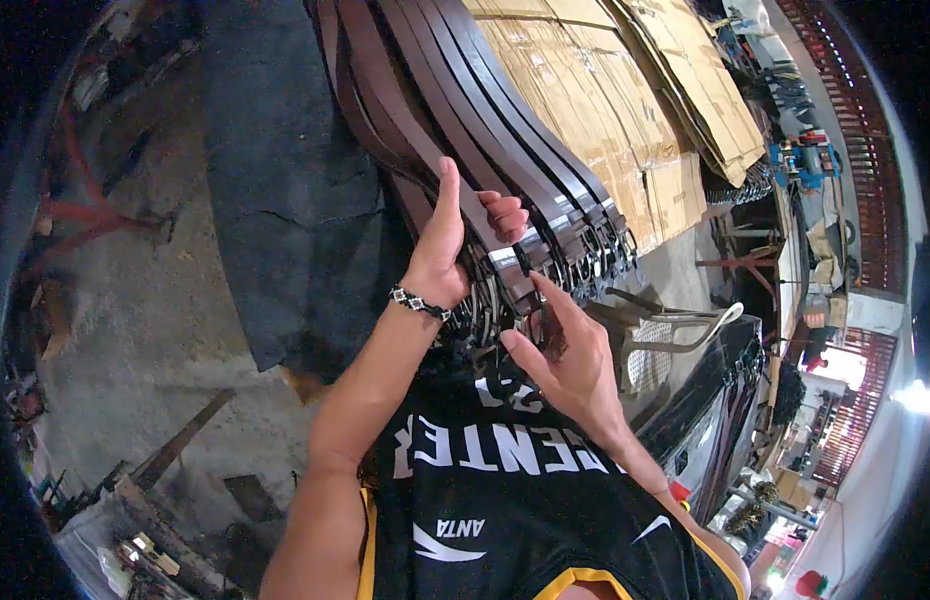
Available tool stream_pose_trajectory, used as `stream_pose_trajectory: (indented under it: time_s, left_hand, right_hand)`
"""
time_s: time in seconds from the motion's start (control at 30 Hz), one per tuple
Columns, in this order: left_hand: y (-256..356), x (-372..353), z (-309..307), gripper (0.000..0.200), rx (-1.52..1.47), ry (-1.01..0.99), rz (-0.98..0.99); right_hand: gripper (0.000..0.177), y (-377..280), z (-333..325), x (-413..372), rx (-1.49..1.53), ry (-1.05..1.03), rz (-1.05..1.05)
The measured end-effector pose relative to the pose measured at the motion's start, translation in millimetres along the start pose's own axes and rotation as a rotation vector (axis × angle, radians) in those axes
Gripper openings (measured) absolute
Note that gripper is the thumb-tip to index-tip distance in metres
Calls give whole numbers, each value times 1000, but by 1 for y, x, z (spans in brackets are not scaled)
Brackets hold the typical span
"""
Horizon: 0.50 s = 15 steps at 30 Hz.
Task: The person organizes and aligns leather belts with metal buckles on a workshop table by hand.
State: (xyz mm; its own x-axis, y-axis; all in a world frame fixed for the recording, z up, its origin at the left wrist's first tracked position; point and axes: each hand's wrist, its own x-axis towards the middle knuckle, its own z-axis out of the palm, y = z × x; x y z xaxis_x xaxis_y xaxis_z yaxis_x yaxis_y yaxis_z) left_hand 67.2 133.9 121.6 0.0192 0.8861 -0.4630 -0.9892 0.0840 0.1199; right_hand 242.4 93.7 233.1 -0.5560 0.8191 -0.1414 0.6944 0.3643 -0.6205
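Brown belt [516, 284] held in curled left hand [447, 245], thumb raised; long axis pointed away from body, near end set beside right hand [581, 360], thumb and forefinger parted; grip there cannot be told.

My one remote view, from the person's head, facing forward and steeply down, close above the left hand [445, 245] and right hand [577, 352], wide and dark-cornered, black jersey [575, 525] nearest, brown straps [505, 140] stretching far, slatted wall [878, 170] tilted far right
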Motion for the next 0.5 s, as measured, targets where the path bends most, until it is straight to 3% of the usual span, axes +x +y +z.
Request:
stream_pose_trajectory:
  time_s: [0.27, 0.5]
  left_hand:
    - [9, -3, -13, 63, 107, -53, -27]
    - [11, -17, -2, 67, 121, -34, -17]
  right_hand:
    - [69, -8, 8, 5, 79, -31, -14]
    - [64, -10, 4, 8, 66, 95, -48]
